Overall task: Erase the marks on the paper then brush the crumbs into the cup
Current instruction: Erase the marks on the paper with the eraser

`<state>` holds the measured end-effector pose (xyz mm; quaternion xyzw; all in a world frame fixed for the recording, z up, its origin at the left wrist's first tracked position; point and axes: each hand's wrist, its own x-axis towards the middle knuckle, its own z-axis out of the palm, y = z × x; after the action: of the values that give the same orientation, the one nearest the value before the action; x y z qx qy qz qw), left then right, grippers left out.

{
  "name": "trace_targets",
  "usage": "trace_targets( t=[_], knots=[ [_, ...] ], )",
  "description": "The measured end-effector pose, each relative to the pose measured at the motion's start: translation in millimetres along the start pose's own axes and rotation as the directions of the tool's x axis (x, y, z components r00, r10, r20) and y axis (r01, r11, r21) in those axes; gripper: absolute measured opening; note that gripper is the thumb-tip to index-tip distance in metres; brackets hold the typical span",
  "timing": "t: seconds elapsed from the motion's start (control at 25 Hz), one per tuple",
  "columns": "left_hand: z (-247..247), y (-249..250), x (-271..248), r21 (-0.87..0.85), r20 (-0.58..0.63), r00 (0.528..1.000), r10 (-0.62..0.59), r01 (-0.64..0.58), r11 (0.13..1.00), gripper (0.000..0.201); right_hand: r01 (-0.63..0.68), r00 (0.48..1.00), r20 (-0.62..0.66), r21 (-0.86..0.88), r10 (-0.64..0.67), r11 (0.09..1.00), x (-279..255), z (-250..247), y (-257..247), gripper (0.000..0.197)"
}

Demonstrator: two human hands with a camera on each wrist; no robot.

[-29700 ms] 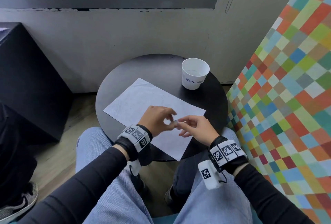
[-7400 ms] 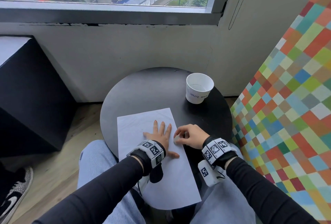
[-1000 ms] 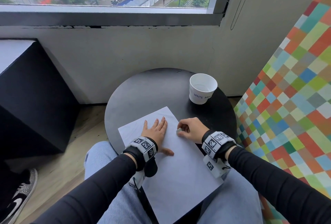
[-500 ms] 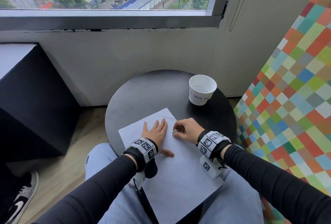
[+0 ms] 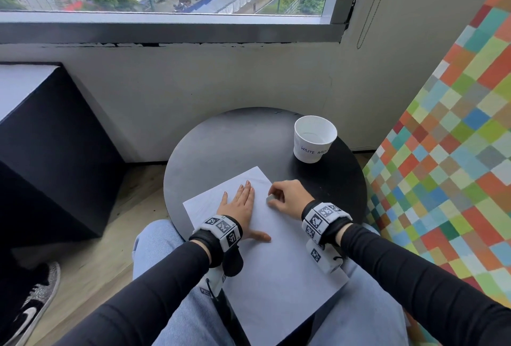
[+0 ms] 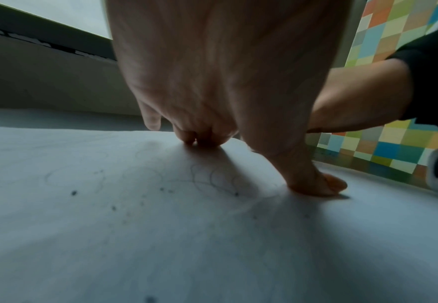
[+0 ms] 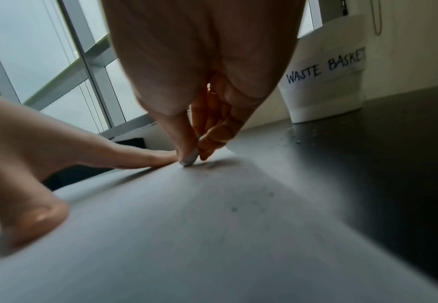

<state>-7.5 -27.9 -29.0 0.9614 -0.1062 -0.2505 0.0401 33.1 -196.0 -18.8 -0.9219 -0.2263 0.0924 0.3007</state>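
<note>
A white sheet of paper (image 5: 279,257) lies on the round black table (image 5: 221,146), its near end hanging over my lap. My left hand (image 5: 240,204) presses flat on the paper with straight fingers. My right hand (image 5: 284,197) pinches a small grey-white eraser (image 5: 270,198) and holds its tip (image 7: 188,161) on the paper near the far right edge. Faint pencil loops (image 6: 207,178) and dark crumbs (image 6: 74,192) show on the sheet in the left wrist view. A white paper cup (image 5: 314,138) marked "WASTE BASKET" (image 7: 326,67) stands upright at the table's far right.
A black box-shaped cabinet (image 5: 47,152) stands to the left of the table. A checkered multicoloured panel (image 5: 456,152) rises close on the right. Wall and window sill lie behind the table. A shoe (image 5: 30,315) rests on the wooden floor at the lower left.
My right hand with the eraser has shifted slightly back and forth beside the left hand's fingertips. The left hand stays pressed on the paper. The cup has not moved.
</note>
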Motion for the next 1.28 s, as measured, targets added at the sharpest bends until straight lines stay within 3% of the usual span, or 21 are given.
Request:
trace_targets(
  t=[0.16,0.28,0.4,0.52,0.68,0.8,0.92,1.08,1.2,1.28],
  knots=[
    [2,-2,1,-0.028,0.001,1.0,0.006,-0.006,1.0,0.137,0.037,0.996,0.079,0.025,-0.039,0.999,0,4,-3,0.009],
    [3,-2,2,-0.037,-0.002,1.0,-0.002,0.002,0.999,0.137,0.003,1.0,0.003,0.023,-0.003,1.0,0,5,-4,0.01],
    [3,-4,0,-0.041,0.001,1.0,-0.023,0.023,0.999,0.137,0.068,0.993,0.093,0.012,-0.069,0.998,-1,8,-7,0.01],
    [3,-4,0,-0.03,0.003,1.0,-0.03,0.03,0.999,0.137,0.055,0.998,0.033,0.011,-0.056,0.998,0,5,-8,0.01],
    [2,-5,0,-0.019,-0.002,0.999,-0.033,0.033,0.999,0.138,0.14,0.972,0.191,-0.003,-0.137,0.99,-1,11,-15,0.011],
    [3,-5,1,-0.015,-0.001,1.0,-0.03,0.03,0.999,0.139,0.09,0.991,0.096,-0.004,-0.089,0.996,2,9,-11,0.011],
    [2,-5,-1,-0.016,-0.003,0.999,-0.035,0.035,0.999,0.14,0.167,0.964,0.209,0.002,-0.164,0.986,-4,12,-13,0.01],
    [3,-4,1,0.009,0.007,0.999,-0.045,0.044,0.999,0.139,0.063,0.997,0.036,-0.003,-0.063,0.998,7,-4,1,0.009],
    [1,-3,1,0.039,0.014,0.998,-0.062,0.062,0.997,0.14,0.155,0.966,0.217,-0.064,-0.138,0.986,5,-5,0,0.012],
    [-1,-2,1,0.064,0.015,0.998,-0.057,0.056,0.996,0.138,0.15,0.972,0.197,-0.096,-0.129,0.984,8,-11,3,0.012]
  ],
)
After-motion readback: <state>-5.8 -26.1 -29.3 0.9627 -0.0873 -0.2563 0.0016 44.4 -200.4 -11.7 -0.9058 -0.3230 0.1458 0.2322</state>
